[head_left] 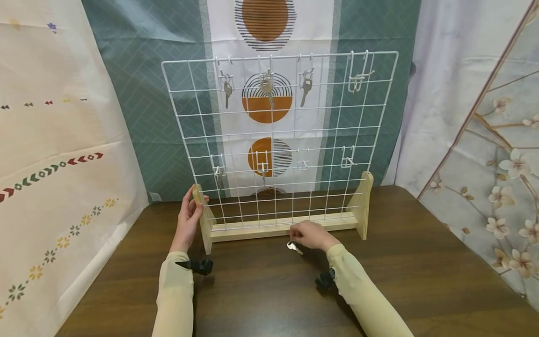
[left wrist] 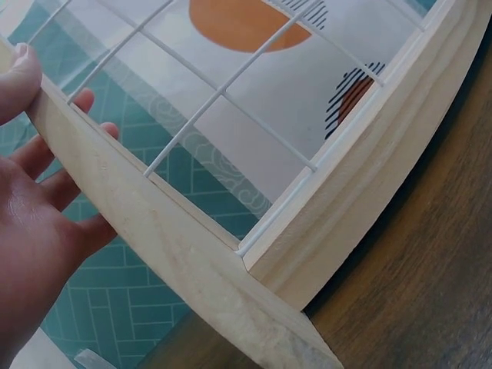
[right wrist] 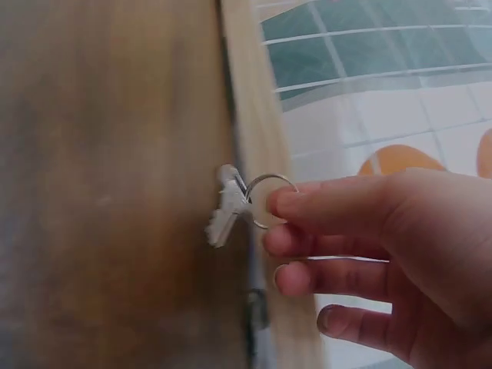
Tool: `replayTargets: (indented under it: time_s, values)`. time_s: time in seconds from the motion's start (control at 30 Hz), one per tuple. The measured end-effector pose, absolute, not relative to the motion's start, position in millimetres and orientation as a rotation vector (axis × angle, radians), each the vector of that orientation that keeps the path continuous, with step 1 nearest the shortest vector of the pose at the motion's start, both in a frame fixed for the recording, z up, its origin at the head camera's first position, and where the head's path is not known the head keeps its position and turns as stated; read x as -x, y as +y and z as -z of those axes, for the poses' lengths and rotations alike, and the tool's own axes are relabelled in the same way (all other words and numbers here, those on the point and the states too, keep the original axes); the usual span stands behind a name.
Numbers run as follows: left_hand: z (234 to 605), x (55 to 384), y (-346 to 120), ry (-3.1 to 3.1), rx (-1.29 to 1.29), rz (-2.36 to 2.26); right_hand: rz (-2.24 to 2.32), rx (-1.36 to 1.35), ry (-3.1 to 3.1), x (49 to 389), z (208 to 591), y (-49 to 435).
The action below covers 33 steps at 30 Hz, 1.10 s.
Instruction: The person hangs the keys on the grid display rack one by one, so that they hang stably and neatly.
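My right hand (head_left: 311, 235) pinches a metal key ring (right wrist: 267, 178) between thumb and forefinger, low in front of the stand's wooden base bar (head_left: 252, 232). From the ring hangs a silver key (right wrist: 227, 211), over the brown table. With my left hand (head_left: 188, 222) I grip the left wooden side piece (left wrist: 146, 204) of the stand, thumb on the near side and fingers behind it. A white wire grid (head_left: 290, 124) rises upright from the stand. Keys hang from hooks along its upper row, among them a left one (head_left: 227, 91) and a larger-headed one (head_left: 307, 86).
On the lower row, keys (head_left: 218, 175) hang at the left, while a hook (head_left: 347, 161) at the right holds none. The right wooden side piece (head_left: 363, 206) stands on the brown table (head_left: 261, 290). Patterned cloths (head_left: 63, 140) surround the table.
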State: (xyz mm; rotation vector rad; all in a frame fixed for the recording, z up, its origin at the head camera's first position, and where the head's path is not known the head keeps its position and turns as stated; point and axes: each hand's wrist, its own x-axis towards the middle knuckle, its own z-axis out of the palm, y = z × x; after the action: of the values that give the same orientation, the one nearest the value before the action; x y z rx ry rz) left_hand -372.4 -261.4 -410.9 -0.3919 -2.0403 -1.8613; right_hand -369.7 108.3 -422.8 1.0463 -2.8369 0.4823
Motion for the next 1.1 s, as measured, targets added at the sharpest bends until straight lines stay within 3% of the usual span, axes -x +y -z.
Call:
replayTargets:
  time_s: [0.8, 1.1]
  values:
    - [413.6, 369.3, -260.1, -2.039, 0.385, 1.875, -0.614, -0.810, -2.344, 317.1, 327.3, 134.8]
    - [410.7, 369.7, -259.6, -2.022, 0.400, 1.891, -0.649, -0.764, -2.149, 317.0, 301.3, 141.2]
